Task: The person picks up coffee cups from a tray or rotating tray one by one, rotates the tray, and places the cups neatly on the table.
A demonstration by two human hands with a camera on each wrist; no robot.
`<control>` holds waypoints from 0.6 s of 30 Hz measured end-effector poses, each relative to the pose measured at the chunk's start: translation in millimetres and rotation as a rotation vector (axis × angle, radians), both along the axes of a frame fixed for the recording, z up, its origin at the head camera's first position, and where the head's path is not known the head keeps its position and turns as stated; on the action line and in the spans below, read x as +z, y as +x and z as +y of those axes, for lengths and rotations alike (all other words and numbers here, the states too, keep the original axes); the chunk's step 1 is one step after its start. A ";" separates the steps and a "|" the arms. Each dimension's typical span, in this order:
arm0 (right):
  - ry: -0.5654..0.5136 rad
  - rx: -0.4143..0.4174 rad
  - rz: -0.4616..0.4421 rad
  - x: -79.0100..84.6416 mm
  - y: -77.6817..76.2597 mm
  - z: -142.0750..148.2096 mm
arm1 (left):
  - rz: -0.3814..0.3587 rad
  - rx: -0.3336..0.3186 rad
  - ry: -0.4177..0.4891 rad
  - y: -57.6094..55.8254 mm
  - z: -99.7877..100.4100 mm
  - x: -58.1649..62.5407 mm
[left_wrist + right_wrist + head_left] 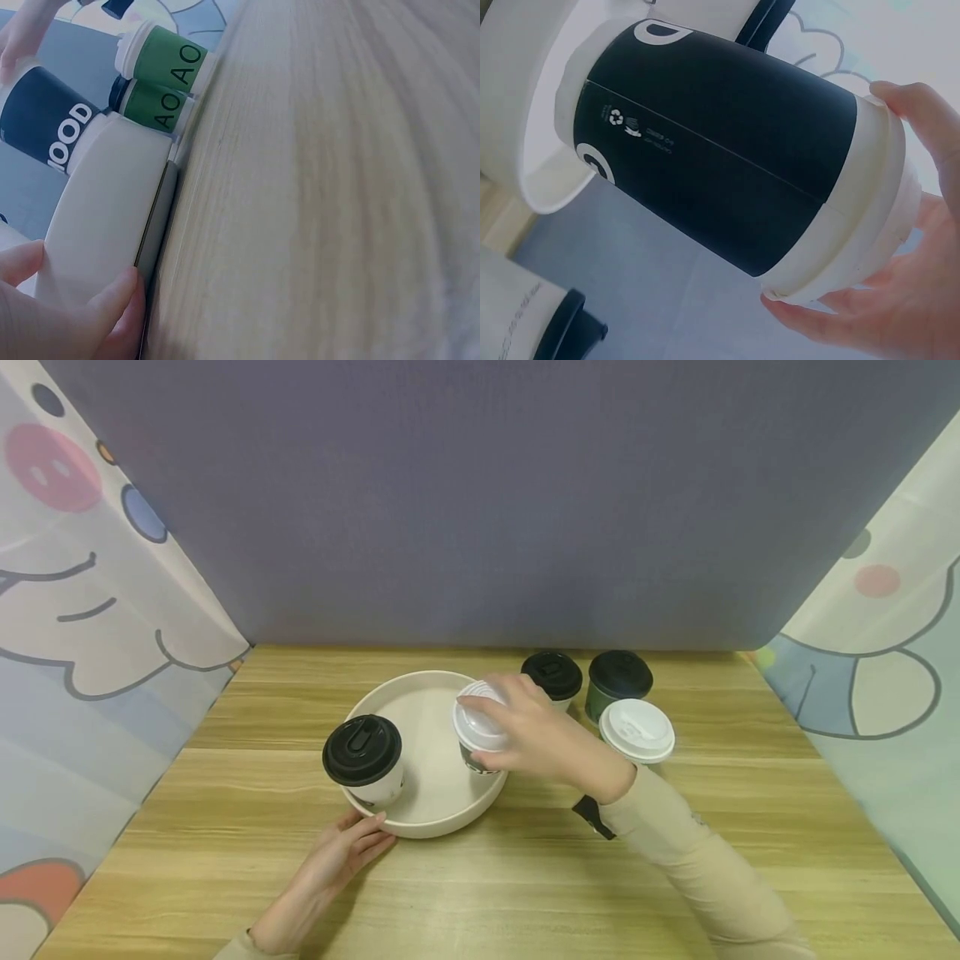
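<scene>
A round cream tray (426, 752) lies on the table. My left hand (341, 853) holds its front-left rim, with the thumb over the edge and fingers along the outer wall. My right hand (536, 735) grips a paper cup by its white lid (472, 727) at the tray's right side. That paper cup (720, 150) has a dark sleeve with white lettering, and its base shows inside the tray wall in the right wrist view. A white cup with a black lid (363, 752) stands at the tray's left side.
To the right of the tray stand a black-lidded white cup (552, 675), a black-lidded green cup (619, 681) and a white-lidded cup (637, 731). The last is partly behind the right forearm. A grey panel (495, 527) rises along the wooden table's back edge.
</scene>
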State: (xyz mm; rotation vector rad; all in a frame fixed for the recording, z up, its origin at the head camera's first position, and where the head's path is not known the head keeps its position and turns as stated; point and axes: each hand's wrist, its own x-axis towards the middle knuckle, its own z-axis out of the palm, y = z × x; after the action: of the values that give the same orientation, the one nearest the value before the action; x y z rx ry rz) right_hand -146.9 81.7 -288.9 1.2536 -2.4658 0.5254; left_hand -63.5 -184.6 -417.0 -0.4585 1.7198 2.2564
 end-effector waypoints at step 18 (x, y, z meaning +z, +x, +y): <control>-0.043 -0.049 0.119 -6.2 -6.4 30.8 | 0.000 0.009 -0.012 -0.3 0.0 -1.8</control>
State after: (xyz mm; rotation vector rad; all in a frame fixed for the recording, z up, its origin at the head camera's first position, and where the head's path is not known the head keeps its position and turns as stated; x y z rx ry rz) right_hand -153.3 112.5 -295.2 1.1701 -2.3673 0.4744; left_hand -63.9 -184.6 -418.8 -0.4692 1.7351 2.2539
